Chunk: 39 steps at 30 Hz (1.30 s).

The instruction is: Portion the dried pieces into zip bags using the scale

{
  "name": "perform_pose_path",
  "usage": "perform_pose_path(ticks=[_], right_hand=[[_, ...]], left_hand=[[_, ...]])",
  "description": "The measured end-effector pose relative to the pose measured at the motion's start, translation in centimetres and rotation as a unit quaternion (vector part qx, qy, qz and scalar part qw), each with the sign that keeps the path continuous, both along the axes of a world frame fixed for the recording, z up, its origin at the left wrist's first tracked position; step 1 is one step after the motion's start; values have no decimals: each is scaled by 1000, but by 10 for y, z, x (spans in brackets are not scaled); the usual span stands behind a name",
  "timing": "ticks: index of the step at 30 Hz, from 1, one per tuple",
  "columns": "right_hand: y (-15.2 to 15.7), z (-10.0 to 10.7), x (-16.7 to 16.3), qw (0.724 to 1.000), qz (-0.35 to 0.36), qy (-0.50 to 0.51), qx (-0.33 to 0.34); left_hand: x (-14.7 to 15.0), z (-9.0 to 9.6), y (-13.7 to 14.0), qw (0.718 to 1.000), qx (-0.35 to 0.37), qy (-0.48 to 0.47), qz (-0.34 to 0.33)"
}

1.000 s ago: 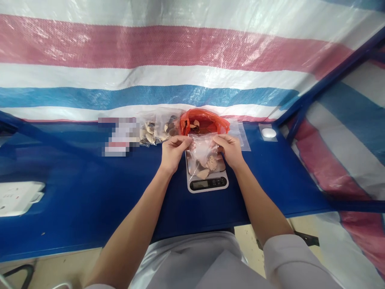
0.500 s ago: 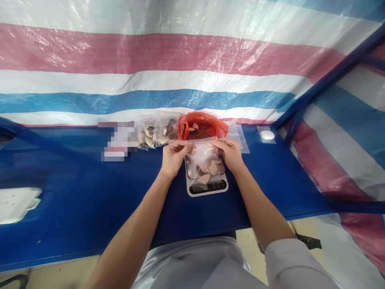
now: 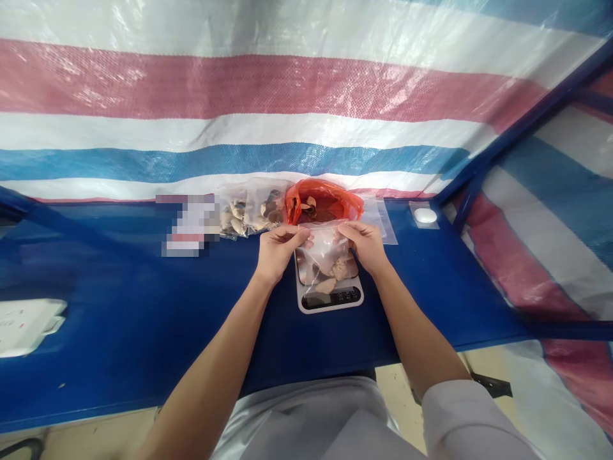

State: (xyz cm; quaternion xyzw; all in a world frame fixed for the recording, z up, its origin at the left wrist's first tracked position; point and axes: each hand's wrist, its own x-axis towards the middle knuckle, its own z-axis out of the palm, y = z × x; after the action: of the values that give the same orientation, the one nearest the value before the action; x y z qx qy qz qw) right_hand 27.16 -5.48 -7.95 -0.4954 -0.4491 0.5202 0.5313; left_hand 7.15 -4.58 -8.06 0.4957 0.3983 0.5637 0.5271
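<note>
A clear zip bag point(image 3: 322, 259) hangs between my hands, several light brown dried pieces point(image 3: 335, 275) at its bottom. My left hand point(image 3: 280, 249) pinches the top left corner of the bag between thumb and fingers. At the top right, my right hand point(image 3: 361, 243) is closed on the bag's edge the same way. Below and partly behind the bag is a white kitchen scale point(image 3: 330, 306) with a dark display strip; I cannot tell whether the bag touches it. Just beyond my hands stands an open red plastic bag point(image 3: 352, 203) with brown pieces inside.
Clear bags of dried pieces point(image 3: 237, 220) lie left of the red bag. Flat clear bags point(image 3: 389, 223) are to its right, near a white oval object point(image 3: 425, 216). A white case point(image 3: 29, 326) sits at the left of the blue table point(image 3: 143, 306). Striped sheeting point(image 3: 239, 86) hangs behind.
My right hand has shifted slightly left along the top edge of the zip bag. The bag's upper part looks a little more slack; my left hand stays nearly in place.
</note>
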Motion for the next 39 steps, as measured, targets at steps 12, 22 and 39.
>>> perform_pose_path(ticks=[12,22,39], right_hand=[[-1,1,-6,998,-13,-18,65],[-1,5,-5,1000,-7,-15,-22],[13,0,-5,997,-49,37,40]], left_hand=[[2,-1,1,1000,7,10,-9],[-1,-8,4,998,32,43,20],[13,14,15,998,23,51,-13]])
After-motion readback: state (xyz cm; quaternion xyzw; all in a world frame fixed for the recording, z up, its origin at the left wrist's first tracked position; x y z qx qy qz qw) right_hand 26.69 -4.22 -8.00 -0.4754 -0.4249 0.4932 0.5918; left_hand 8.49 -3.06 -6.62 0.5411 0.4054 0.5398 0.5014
